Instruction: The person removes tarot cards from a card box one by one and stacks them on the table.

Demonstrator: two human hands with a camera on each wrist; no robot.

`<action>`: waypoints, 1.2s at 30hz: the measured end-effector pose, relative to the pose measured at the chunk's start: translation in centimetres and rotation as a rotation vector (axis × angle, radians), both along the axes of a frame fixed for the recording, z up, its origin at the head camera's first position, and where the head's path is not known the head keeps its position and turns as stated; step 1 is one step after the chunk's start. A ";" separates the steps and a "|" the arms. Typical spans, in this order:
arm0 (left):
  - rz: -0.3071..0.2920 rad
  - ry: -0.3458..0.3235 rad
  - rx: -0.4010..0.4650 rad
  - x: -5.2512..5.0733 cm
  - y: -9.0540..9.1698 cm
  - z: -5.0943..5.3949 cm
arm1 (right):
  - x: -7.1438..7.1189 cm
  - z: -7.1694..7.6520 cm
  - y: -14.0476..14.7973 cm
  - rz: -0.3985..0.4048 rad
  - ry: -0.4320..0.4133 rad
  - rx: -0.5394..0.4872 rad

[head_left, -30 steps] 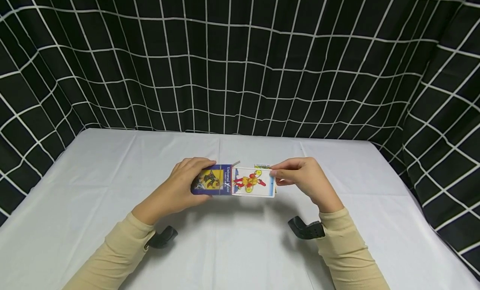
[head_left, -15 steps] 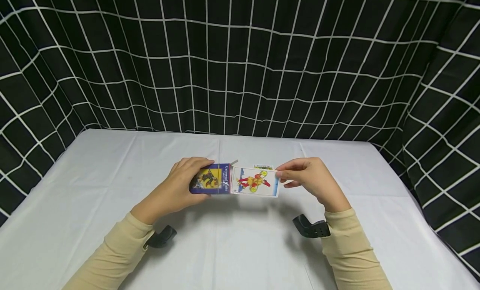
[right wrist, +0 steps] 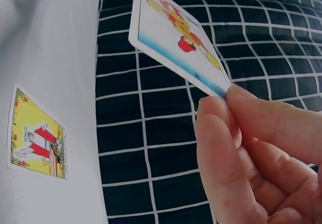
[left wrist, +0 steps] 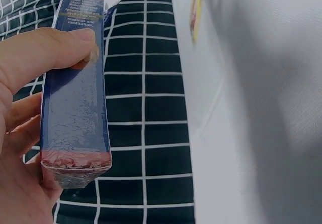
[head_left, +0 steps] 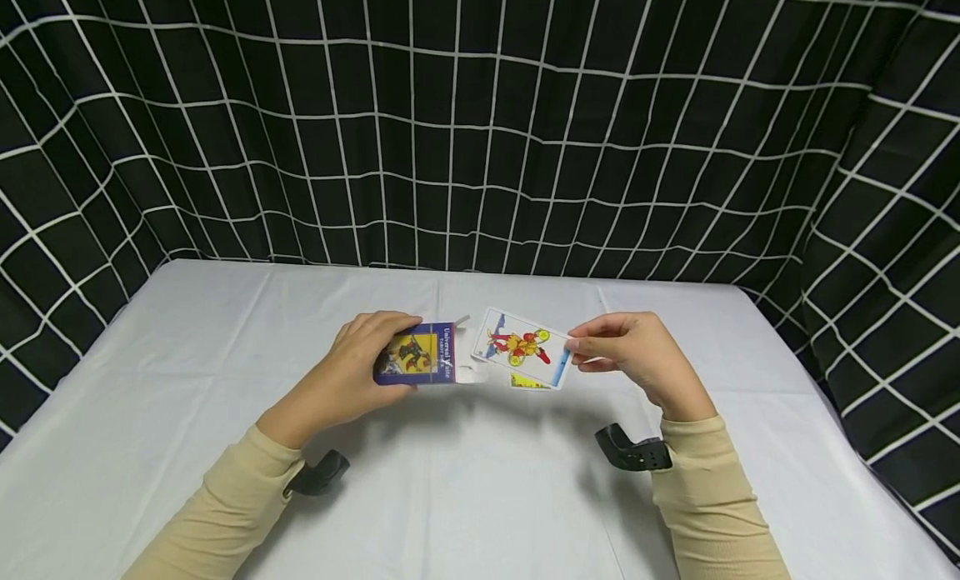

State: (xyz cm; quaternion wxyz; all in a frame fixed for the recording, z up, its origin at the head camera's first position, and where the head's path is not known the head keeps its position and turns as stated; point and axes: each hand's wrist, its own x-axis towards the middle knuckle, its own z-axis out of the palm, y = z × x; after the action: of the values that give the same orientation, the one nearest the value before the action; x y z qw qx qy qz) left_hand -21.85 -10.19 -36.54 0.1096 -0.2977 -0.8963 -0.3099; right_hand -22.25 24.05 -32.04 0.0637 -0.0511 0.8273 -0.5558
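Note:
My left hand (head_left: pixel 369 359) grips a blue tarot card box (head_left: pixel 416 355) around its left end; the open flap points right. In the left wrist view the thumb presses on the narrow printed side of the box (left wrist: pixel 78 103). My right hand (head_left: pixel 637 355) pinches one corner of a tarot card (head_left: pixel 517 347) between thumb and fingers. That card shows a red and yellow figure and a blue strip, and it is tilted, apart from the box. A yellow tarot card (right wrist: pixel 37 136) lies face up on the table, partly covered by the held card in the head view.
A white cloth (head_left: pixel 480 497) covers the table. Behind it and at both sides hangs a black curtain with a white grid (head_left: pixel 480 130). Dark wrist straps sit on both sleeves.
The right hand has drawn the card rightward out of the box and tilted it. My left hand with the box has shifted slightly left.

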 end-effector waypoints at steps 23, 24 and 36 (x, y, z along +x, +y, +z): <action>0.005 -0.019 0.001 -0.1 0.0 0.2 | -1.3 -1.7 1.0 0.031 -0.113 -0.097; 0.005 -0.020 0.001 -0.1 0.0 0.2 | -1.5 -1.8 1.1 0.028 -0.129 -0.106; 0.000 -0.013 -0.007 0.0 -0.1 0.0 | -2.7 -4.3 0.9 -0.019 -0.297 -0.210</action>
State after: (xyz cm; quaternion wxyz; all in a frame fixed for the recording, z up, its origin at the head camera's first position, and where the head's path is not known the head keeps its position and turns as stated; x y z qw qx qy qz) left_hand -21.81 -10.25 -36.53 0.1028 -0.2963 -0.8980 -0.3085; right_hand -24.95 24.92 -36.38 0.1743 0.0329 0.7468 -0.6409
